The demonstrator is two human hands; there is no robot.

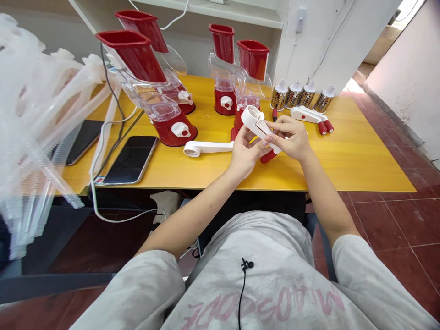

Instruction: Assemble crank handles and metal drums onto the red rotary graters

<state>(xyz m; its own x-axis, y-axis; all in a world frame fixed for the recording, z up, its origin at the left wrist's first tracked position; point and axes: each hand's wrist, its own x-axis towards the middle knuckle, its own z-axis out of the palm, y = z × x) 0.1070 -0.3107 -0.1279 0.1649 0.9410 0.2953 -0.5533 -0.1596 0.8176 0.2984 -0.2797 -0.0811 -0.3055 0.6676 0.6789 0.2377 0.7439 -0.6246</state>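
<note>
Both hands meet over the yellow table, around a white plastic crank handle (255,120) with a round hub at its upper end. My left hand (244,153) is closed around its lower left side, and my right hand (290,136) pinches the arm from the right. A red grip (268,156) shows just below the fingers; whether it joins the held crank I cannot tell. Left of my left hand, a second white crank handle (208,147) lies flat on the table. Beyond my right hand rest more white crank handles (305,115) with red knobs.
Red and clear rotary graters (173,123) stand along the back. Several metal grater drums (307,94) line the back right. A black phone (131,160) and a white cable (98,211) lie left, beside bundled clear plastic tubes (37,151). The yellow table's (371,169) front edge is near my lap.
</note>
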